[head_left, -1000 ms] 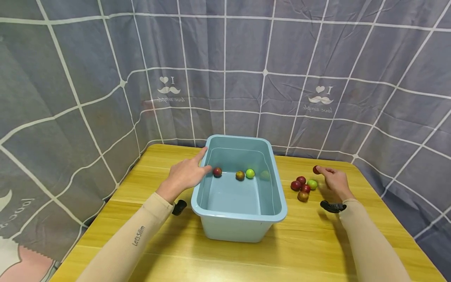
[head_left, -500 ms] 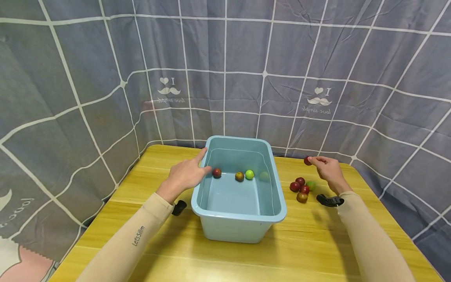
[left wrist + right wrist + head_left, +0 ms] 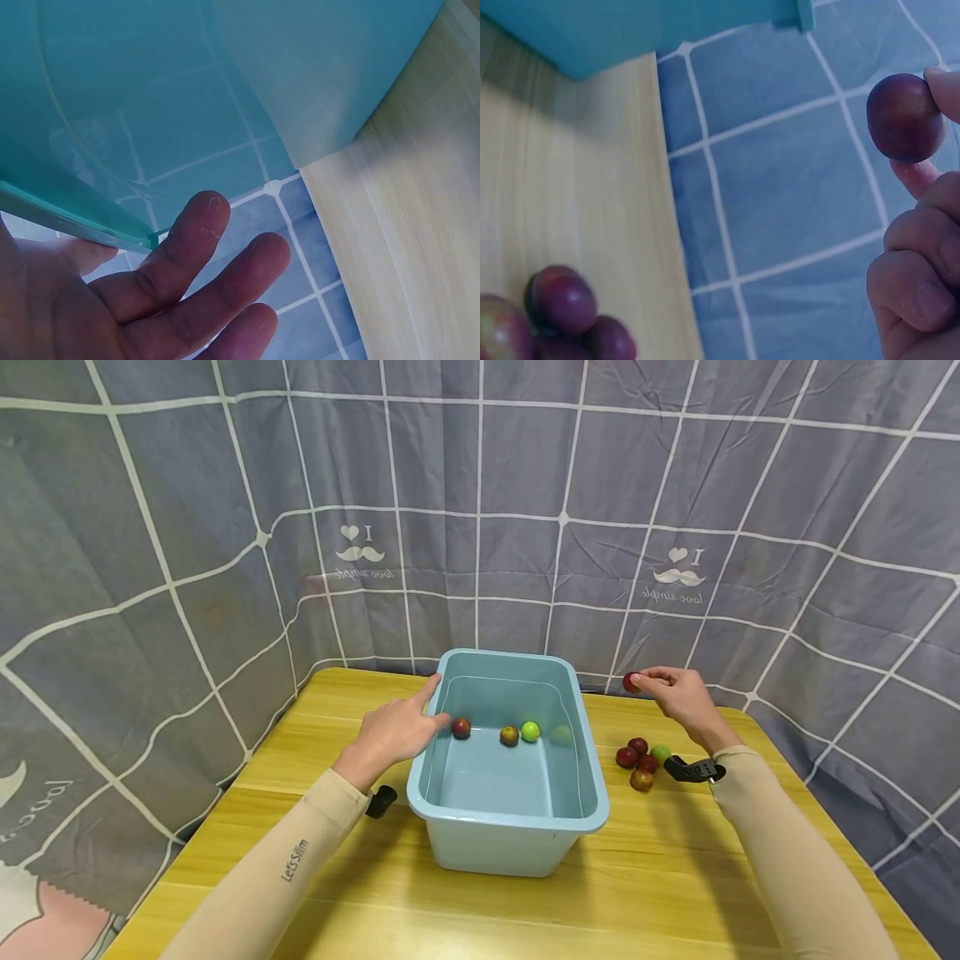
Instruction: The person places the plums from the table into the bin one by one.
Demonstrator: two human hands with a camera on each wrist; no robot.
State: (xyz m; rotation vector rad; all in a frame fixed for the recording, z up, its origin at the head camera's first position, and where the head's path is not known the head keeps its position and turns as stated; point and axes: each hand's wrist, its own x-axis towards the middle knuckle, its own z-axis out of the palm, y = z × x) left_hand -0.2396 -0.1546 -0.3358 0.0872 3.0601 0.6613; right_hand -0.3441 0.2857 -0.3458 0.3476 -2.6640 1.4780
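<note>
My right hand (image 3: 684,700) pinches a dark red plum (image 3: 905,118) between thumb and index finger, raised over the table to the right of the blue plastic tub (image 3: 510,821). The other fingers of that hand are curled in. My left hand (image 3: 397,728) rests at the tub's left rim with its fingers extended; in the left wrist view, several fingers (image 3: 196,232) lie outside the tub wall. Inside the tub are a red plum (image 3: 461,727), a brownish plum (image 3: 509,736) and a green plum (image 3: 530,732).
On the wooden table (image 3: 495,918), right of the tub, sits a cluster of several dark red plums (image 3: 626,757), with a brownish plum (image 3: 641,779) and a green plum (image 3: 661,754) among them. A grey checked curtain (image 3: 517,552) hangs behind the table and along both sides.
My right hand has lifted the plum and carried it up and leftward, from beside the cluster toward the tub. The left hand has stayed at the rim.
</note>
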